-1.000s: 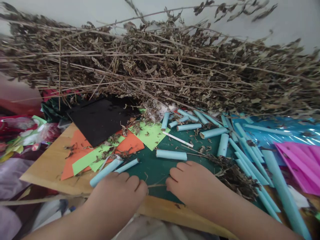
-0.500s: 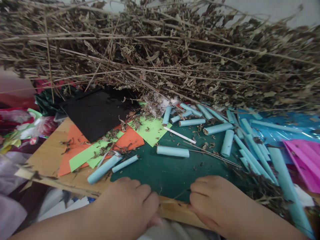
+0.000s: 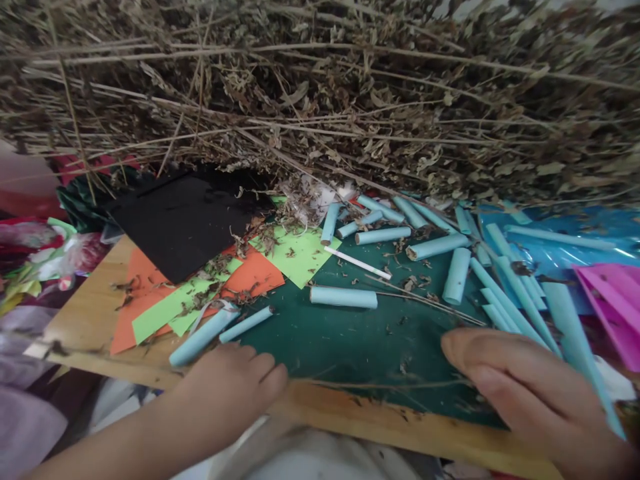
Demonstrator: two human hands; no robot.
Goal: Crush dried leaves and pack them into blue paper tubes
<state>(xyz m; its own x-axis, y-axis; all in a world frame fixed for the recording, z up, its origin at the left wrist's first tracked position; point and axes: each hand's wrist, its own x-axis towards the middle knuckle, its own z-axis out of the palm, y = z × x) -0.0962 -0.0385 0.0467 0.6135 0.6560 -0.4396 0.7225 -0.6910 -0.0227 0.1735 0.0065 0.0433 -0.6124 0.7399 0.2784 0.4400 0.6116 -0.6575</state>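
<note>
A thin dry stem [image 3: 375,385] lies along the front edge of the green cutting mat [image 3: 350,340]. My left hand [image 3: 230,387] is closed on the stem's left end at the board's front edge. My right hand [image 3: 525,387] covers the stem's right end with its fingers together and pinched down on it. Several light blue paper rolls lie on the mat beyond my hands; the nearest one [image 3: 343,297] sits mid-mat. Another roll [image 3: 203,335] lies just past my left knuckles.
A big heap of dried leafy branches [image 3: 325,100] fills the back. Black sheet [image 3: 185,220], orange paper [image 3: 253,277] and light green paper [image 3: 297,257] lie left of the mat. A white stick [image 3: 357,262], blue foil [image 3: 565,257] and pink paper [image 3: 613,307] sit further right. The wooden board's edge [image 3: 350,417] runs in front.
My right hand has slid right along the stem, away from my left hand. My left hand has stayed near the front edge. The view has shifted slightly downward.
</note>
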